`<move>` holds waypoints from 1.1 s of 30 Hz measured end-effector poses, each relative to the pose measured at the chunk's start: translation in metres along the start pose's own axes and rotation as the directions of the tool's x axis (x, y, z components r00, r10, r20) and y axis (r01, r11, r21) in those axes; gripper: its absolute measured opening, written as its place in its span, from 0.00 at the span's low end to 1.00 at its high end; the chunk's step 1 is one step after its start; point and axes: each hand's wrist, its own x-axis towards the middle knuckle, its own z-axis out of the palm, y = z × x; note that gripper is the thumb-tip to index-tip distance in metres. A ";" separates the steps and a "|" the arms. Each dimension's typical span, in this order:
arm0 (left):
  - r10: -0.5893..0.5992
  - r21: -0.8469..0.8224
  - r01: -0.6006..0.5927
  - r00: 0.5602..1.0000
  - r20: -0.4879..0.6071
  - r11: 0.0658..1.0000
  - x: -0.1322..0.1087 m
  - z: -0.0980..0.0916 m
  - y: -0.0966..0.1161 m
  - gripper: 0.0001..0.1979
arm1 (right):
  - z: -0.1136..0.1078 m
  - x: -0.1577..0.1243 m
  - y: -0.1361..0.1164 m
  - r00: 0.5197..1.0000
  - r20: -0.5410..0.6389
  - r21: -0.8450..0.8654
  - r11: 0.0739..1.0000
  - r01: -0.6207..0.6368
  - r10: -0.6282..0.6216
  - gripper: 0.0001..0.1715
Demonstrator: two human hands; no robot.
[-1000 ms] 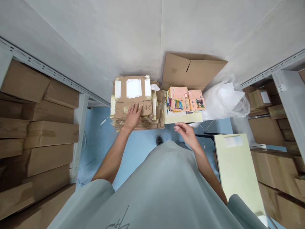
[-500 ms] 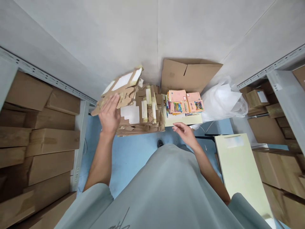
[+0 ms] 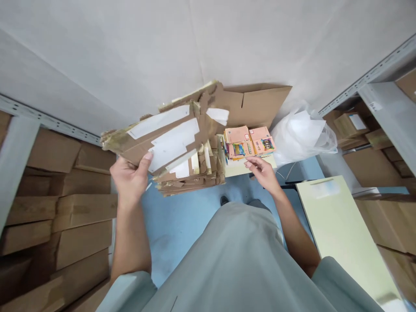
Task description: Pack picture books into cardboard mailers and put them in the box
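Note:
My left hand (image 3: 131, 175) grips the lower left edge of a flattened cardboard box (image 3: 138, 147), thumb on top and fingers underneath. This piece is tilted over a stack of flattened cardboard (image 3: 195, 186). White labels and yellowed tape cover its upper face. My right hand (image 3: 262, 172) is held with loosely bent fingers, nothing in it, by the front edge of a pale tabletop (image 3: 235, 170). Just beyond it sit piles of pink booklets (image 3: 243, 149) with colourful pictures.
Behind the booklets a brown cardboard box (image 3: 263, 102) leans toward the grey wall. A white plastic bag (image 3: 302, 134) stands to its right. Shelves of cartons (image 3: 84, 212) line both sides. A pale yellow table (image 3: 341, 229) is at my right, over the blue floor.
My left hand has gone from lying on the cardboard to gripping its edge. The flattened box has swung up and right over the stack. My right hand has barely moved.

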 end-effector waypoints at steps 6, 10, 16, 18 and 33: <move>-0.158 -0.289 0.268 0.922 0.353 0.919 -0.011 0.065 0.010 0.31 | -0.054 -0.008 -0.010 0.954 -0.290 -0.035 0.997 0.069 -0.076 0.38; -0.176 -0.198 0.373 0.761 0.624 0.907 -0.023 0.133 0.013 0.32 | -0.096 -0.038 0.001 0.890 -0.455 -0.050 0.999 0.010 -0.032 0.40; -0.065 -0.131 0.368 0.475 0.877 0.921 -0.068 0.256 0.045 0.36 | -0.157 -0.112 0.034 0.723 -0.681 0.043 0.992 -0.116 0.114 0.38; -0.020 -0.129 0.373 0.370 0.929 0.919 -0.094 0.295 0.066 0.38 | -0.178 -0.140 0.045 0.665 -0.731 0.093 0.988 -0.126 0.154 0.36; 0.031 0.038 0.328 -0.205 0.978 0.944 -0.365 0.526 0.207 0.42 | -0.384 -0.322 0.163 0.347 -0.886 0.253 0.948 -0.192 0.307 0.31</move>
